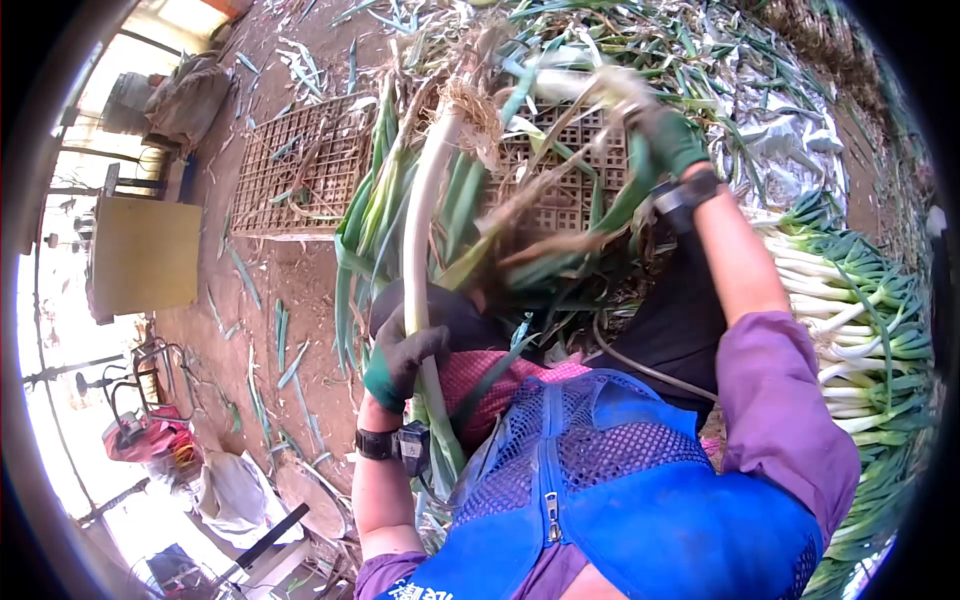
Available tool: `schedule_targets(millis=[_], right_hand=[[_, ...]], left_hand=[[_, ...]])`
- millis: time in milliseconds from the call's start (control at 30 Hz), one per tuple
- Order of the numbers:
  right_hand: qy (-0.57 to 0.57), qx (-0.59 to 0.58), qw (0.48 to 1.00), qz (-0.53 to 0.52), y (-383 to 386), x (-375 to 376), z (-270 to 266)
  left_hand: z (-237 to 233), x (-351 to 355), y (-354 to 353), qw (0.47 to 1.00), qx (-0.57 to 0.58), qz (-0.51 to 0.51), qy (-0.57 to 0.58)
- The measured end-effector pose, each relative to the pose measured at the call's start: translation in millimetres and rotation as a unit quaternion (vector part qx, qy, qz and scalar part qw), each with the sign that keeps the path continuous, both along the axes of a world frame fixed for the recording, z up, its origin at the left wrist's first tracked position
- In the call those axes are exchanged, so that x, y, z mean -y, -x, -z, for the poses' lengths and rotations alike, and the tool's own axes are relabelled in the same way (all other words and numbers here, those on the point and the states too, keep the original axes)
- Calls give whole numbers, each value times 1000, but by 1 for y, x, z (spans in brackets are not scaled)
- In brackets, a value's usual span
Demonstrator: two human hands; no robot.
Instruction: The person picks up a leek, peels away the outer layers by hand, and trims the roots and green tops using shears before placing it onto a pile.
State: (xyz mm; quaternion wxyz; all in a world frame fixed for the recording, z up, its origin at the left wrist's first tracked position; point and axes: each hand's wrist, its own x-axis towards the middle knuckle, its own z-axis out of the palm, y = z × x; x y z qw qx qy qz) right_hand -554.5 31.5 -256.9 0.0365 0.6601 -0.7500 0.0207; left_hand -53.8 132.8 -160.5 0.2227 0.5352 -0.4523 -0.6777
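My left hand [405, 362], in a dark glove with a green cuff, is wrapped round a long leek [423, 220]. The leek stands nearly upright in view, its bushy root end [468, 115] at the top and its green leaves running down beside my vest. At the upper right, my right hand [655, 125], also gloved, is smeared by motion. Blurred brown and green leek leaves [545, 190] trail from its fingers down to the left. Just beyond those fingers lies another white leek stalk [560, 87]. More leeks with green leaves [375, 215] lie left of the held one.
Brown plastic crates [300, 165] stand in front of me, with leaf scraps on them. A stack of leeks [835, 320] lies at my right. Loose leaves [690, 60] litter the far ground. A yellowish board [147, 255] and a metal-framed cart [145, 385] are at left.
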Motion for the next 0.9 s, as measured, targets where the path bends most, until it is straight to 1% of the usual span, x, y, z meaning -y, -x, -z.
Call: schedule_targets(millis=[33,67,100,167,233,267,300,333,367,400,467,500,533,567,600,633,667,700,733,767,800,867,900], right_hand=[[67,-46,996,-21,49,-13,-15],[197,47,979,1,99,-31,-39],[258,55,965,13,134,-52,-72],[320,30,946,50,201,-108,-134],[347,51,929,115,245,-171,-176],[346,143,901,219,236,-201,-184],[349,240,844,328,228,-230,-191],[355,318,771,423,219,-260,-198],[406,276,754,436,232,-291,-169],[400,256,759,445,235,-325,-144],[321,221,807,444,213,-396,-76],[274,222,825,443,193,-431,-43],[214,241,833,450,154,-460,-26],[181,247,849,431,151,-507,22],[106,334,791,502,94,-512,8],[157,-61,916,363,89,-560,71],[-12,222,835,504,59,-577,67],[-144,193,822,516,35,-586,65],[-194,211,827,483,19,-595,65],[-302,130,797,506,4,-583,58],[-409,122,783,452,-8,-552,28],[-525,4,792,311,24,-534,50],[-581,-27,779,235,11,-461,-7]], left_hand=[[-1,0,2,1000,2,4,4],[0,0,3,1000,-1,8,4],[0,0,3,1000,-3,12,5],[6,2,0,1000,-11,25,0],[3,1,4,999,-27,20,-3],[2,0,6,999,-36,17,-5],[3,0,8,999,-32,25,3],[6,1,10,999,-28,32,11],[9,1,11,999,-24,39,18],[11,2,13,998,-29,49,21],[13,4,16,997,-37,69,27],[14,4,18,997,-35,69,31],[12,4,20,996,-33,69,34],[11,5,22,997,-31,68,37],[9,6,23,996,-29,71,34],[7,6,23,997,-26,73,30],[6,6,24,997,-23,73,27],[5,6,24,997,-28,71,22],[6,7,25,997,-23,69,29],[9,7,25,997,-17,68,34],[10,7,24,997,-11,68,38],[8,7,27,996,-21,70,47],[6,7,29,996,-26,72,52]])
